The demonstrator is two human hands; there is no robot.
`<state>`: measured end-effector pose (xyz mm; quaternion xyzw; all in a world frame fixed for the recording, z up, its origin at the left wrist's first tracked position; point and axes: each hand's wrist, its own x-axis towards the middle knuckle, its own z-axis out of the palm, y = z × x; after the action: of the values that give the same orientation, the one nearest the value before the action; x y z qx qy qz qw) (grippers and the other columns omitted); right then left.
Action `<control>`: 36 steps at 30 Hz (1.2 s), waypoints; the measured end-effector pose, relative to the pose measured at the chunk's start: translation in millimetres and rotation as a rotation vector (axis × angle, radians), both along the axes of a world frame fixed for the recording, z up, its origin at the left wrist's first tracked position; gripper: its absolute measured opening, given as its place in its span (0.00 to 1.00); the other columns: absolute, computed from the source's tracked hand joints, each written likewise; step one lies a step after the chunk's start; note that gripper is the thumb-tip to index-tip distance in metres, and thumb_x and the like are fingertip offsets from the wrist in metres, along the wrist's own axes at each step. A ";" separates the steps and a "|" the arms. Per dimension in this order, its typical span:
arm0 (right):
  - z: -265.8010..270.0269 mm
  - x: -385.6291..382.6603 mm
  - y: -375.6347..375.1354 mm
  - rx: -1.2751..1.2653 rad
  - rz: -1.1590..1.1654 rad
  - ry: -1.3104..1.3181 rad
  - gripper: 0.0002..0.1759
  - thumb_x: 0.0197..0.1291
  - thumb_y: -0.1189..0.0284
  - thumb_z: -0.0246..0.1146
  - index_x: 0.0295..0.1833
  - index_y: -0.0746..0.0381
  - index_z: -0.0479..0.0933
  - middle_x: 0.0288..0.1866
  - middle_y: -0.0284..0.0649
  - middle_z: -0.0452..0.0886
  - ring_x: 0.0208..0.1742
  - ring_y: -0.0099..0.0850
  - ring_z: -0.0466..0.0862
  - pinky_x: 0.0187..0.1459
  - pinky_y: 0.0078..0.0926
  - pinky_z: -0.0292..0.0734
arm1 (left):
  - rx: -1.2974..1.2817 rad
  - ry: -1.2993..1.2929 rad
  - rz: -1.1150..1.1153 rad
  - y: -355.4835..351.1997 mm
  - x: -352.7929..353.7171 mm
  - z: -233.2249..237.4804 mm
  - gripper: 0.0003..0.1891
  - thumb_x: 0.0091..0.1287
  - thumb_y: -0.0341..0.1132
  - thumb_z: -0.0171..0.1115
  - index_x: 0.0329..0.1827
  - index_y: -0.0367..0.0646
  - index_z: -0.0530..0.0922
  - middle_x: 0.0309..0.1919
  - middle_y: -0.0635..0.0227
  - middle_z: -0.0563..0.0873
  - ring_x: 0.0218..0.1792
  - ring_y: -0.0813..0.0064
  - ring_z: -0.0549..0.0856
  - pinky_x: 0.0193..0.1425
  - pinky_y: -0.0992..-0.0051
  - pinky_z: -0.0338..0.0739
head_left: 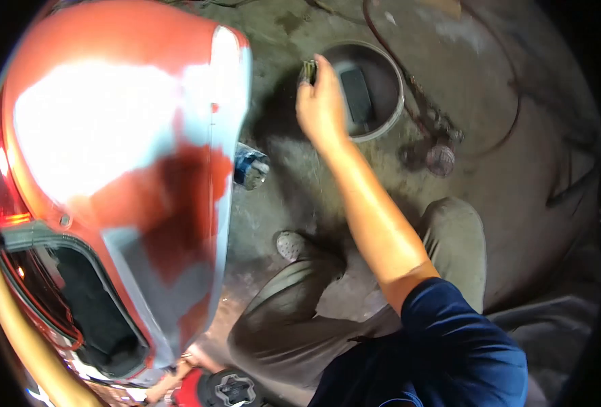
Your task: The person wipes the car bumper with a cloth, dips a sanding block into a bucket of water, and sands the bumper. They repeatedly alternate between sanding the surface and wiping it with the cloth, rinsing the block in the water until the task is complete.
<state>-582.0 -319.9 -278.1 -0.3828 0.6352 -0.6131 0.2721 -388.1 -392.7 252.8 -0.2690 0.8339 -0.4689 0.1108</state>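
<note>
My right hand (322, 108) reaches out over the left rim of a round, pale-rimmed bucket (400, 102). Its fingers are closed on a small yellow-green object (308, 72), mostly hidden by the hand, so its kind I cannot tell. Inside the bucket lies a dark rectangular block (357, 95). My left hand does not show. To the left stands an orange-red car body panel (178, 197) with pale and grey patches, brightly lit.
A blue-labelled can (251, 167) lies by the panel's edge. Right of the bucket, a hose (517, 102) and a spray-gun-like tool (441, 159) rest on the concrete floor. A red-and-black device (229, 390) sits at the bottom. My bent legs (280, 339) are below the arm.
</note>
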 end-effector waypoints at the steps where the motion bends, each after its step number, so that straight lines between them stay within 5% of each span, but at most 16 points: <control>1: -4.4 -15.9 -4.2 0.134 0.179 -0.102 0.39 0.67 0.75 0.54 0.81 0.76 0.54 0.81 0.68 0.61 0.81 0.59 0.64 0.81 0.42 0.59 | -0.442 -0.179 -0.502 -17.8 21.0 -3.5 0.15 0.78 0.42 0.55 0.31 0.50 0.81 0.26 0.69 0.81 0.27 0.67 0.82 0.29 0.69 0.75; 2: -44.0 -17.7 -19.2 0.160 0.244 -0.337 0.43 0.66 0.72 0.56 0.82 0.77 0.49 0.83 0.70 0.55 0.84 0.59 0.58 0.82 0.42 0.56 | -0.369 -0.151 -0.304 -7.8 9.8 -5.4 0.14 0.77 0.42 0.55 0.32 0.50 0.82 0.27 0.67 0.81 0.28 0.67 0.82 0.30 0.68 0.76; 3: -46.2 -44.9 -16.3 0.377 0.430 -0.222 0.45 0.64 0.70 0.57 0.82 0.76 0.49 0.83 0.70 0.54 0.84 0.60 0.58 0.82 0.43 0.56 | -0.366 -0.083 -0.166 2.6 1.0 -7.5 0.14 0.76 0.42 0.55 0.32 0.50 0.82 0.28 0.66 0.82 0.29 0.66 0.83 0.31 0.68 0.77; 4: -64.2 -60.7 -20.8 0.560 0.502 0.259 0.43 0.63 0.67 0.58 0.81 0.73 0.56 0.78 0.73 0.63 0.80 0.60 0.65 0.78 0.43 0.64 | -0.392 -0.022 -0.044 12.4 -3.3 -7.5 0.13 0.75 0.42 0.56 0.33 0.50 0.83 0.30 0.64 0.83 0.30 0.65 0.84 0.32 0.67 0.78; 5: -79.6 -71.2 -24.1 0.546 0.598 0.350 0.29 0.64 0.68 0.57 0.69 0.72 0.74 0.66 0.70 0.77 0.71 0.58 0.77 0.69 0.45 0.73 | -0.425 0.032 0.064 20.0 -8.0 -7.9 0.13 0.74 0.42 0.56 0.34 0.50 0.84 0.31 0.63 0.83 0.30 0.64 0.84 0.33 0.66 0.79; 6: -118.8 -83.0 -39.9 0.454 1.038 0.958 0.17 0.66 0.73 0.54 0.50 0.70 0.85 0.45 0.58 0.88 0.50 0.52 0.88 0.51 0.46 0.81 | -0.461 0.083 0.168 25.8 -12.4 -8.6 0.12 0.73 0.42 0.56 0.35 0.50 0.84 0.32 0.61 0.84 0.31 0.64 0.85 0.34 0.66 0.80; 7: -142.4 -85.9 -39.4 0.280 1.225 0.780 0.16 0.66 0.72 0.54 0.40 0.66 0.87 0.38 0.54 0.87 0.41 0.49 0.88 0.42 0.47 0.80 | -0.491 0.126 0.258 31.0 -15.7 -9.6 0.12 0.72 0.42 0.56 0.35 0.50 0.85 0.33 0.60 0.85 0.32 0.63 0.85 0.35 0.65 0.81; 8: -139.2 -78.1 -35.1 0.507 1.309 0.787 0.17 0.65 0.70 0.54 0.44 0.66 0.87 0.44 0.56 0.88 0.46 0.51 0.88 0.47 0.48 0.81 | -0.512 0.165 0.343 34.1 -19.3 -11.4 0.12 0.71 0.42 0.56 0.36 0.49 0.85 0.35 0.58 0.85 0.33 0.62 0.86 0.36 0.65 0.82; 9: -120.0 -74.4 -29.5 0.445 1.401 1.000 0.18 0.65 0.69 0.54 0.46 0.69 0.87 0.49 0.58 0.88 0.53 0.54 0.88 0.55 0.49 0.80 | -0.525 0.195 0.426 36.4 -21.5 -14.3 0.12 0.70 0.42 0.56 0.37 0.49 0.86 0.36 0.57 0.86 0.34 0.62 0.87 0.37 0.64 0.83; 10: -62.0 -59.0 -21.9 0.818 1.401 0.906 0.22 0.68 0.68 0.52 0.53 0.71 0.85 0.60 0.62 0.84 0.63 0.56 0.84 0.63 0.49 0.77 | -0.539 0.213 0.486 35.6 -21.4 -15.0 0.12 0.69 0.42 0.57 0.38 0.49 0.87 0.37 0.55 0.87 0.34 0.61 0.87 0.38 0.63 0.84; 12: -147.6 -52.7 -33.6 0.652 1.109 1.043 0.26 0.74 0.66 0.48 0.66 0.70 0.80 0.71 0.63 0.76 0.72 0.56 0.77 0.70 0.48 0.73 | -0.582 0.245 0.451 29.1 -10.7 -7.3 0.13 0.66 0.43 0.58 0.37 0.48 0.89 0.36 0.54 0.88 0.36 0.61 0.88 0.38 0.62 0.86; 14: -228.5 -72.5 -47.3 0.715 1.114 0.891 0.25 0.74 0.67 0.48 0.66 0.69 0.80 0.72 0.62 0.76 0.74 0.49 0.77 0.74 0.48 0.70 | -0.510 0.241 0.302 30.9 3.6 1.3 0.12 0.61 0.43 0.61 0.31 0.47 0.89 0.29 0.58 0.89 0.38 0.61 0.88 0.36 0.58 0.86; 16: -211.2 -87.2 -44.5 0.738 1.127 0.990 0.25 0.74 0.67 0.48 0.65 0.69 0.80 0.71 0.61 0.77 0.73 0.49 0.78 0.73 0.48 0.70 | -0.499 0.343 0.144 22.1 22.5 2.7 0.14 0.62 0.43 0.59 0.34 0.45 0.90 0.34 0.59 0.90 0.44 0.56 0.88 0.38 0.58 0.84; 17: -208.2 -97.9 -44.2 0.737 1.125 1.049 0.25 0.74 0.67 0.48 0.65 0.69 0.81 0.70 0.61 0.77 0.73 0.50 0.78 0.73 0.49 0.71 | -0.483 0.439 0.072 20.4 27.9 1.1 0.15 0.64 0.43 0.58 0.38 0.45 0.90 0.40 0.59 0.91 0.49 0.55 0.87 0.48 0.57 0.83; 32: -171.6 -124.6 -79.0 0.789 1.099 1.341 0.21 0.71 0.70 0.52 0.60 0.68 0.82 0.64 0.59 0.82 0.67 0.52 0.82 0.67 0.51 0.76 | -0.613 0.647 0.269 27.2 127.8 -53.9 0.12 0.63 0.41 0.60 0.34 0.46 0.89 0.36 0.60 0.90 0.43 0.59 0.87 0.40 0.58 0.83; 36: -156.7 -123.8 -74.2 0.775 1.020 1.297 0.20 0.71 0.70 0.53 0.59 0.68 0.83 0.62 0.58 0.83 0.65 0.53 0.83 0.66 0.51 0.77 | -0.715 0.623 0.179 23.8 83.8 -5.0 0.11 0.63 0.41 0.60 0.33 0.46 0.88 0.35 0.61 0.89 0.41 0.61 0.87 0.37 0.59 0.83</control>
<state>-705.7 -394.1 -434.8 -0.7689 0.5788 0.1735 0.2092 -304.3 -368.9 247.7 -0.4887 0.5876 -0.6120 -0.2034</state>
